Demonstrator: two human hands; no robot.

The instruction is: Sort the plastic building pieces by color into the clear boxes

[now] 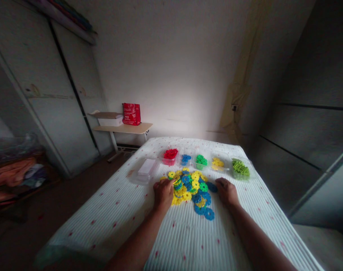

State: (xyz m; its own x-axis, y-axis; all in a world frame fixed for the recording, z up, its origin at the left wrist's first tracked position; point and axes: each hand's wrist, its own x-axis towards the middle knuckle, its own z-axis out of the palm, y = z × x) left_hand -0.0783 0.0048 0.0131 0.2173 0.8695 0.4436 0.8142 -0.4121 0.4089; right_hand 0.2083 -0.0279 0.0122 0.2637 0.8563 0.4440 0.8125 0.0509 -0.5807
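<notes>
A loose pile of flower-shaped plastic discs (187, 196), mostly yellow and blue with some green, lies on the covered table. At the pile's left edge, my left hand (163, 194) is closed, its fingertips against a small stack of green, yellow and blue discs (177, 184). My right hand (227, 191) is on the other side, fingers curled together, beside a dark blue disc (212, 187). What lies inside its fingers is hidden. Several blue discs (209, 214) spread toward the near side of the pile.
Behind the pile stand clear tubs of red discs (170, 154), blue discs (185, 159), green discs (201, 161), yellow discs (217, 163) and light green pieces (240, 168). A clear container with a white card (147, 166) is left. A side table (123, 128) holds a red bag (131, 114).
</notes>
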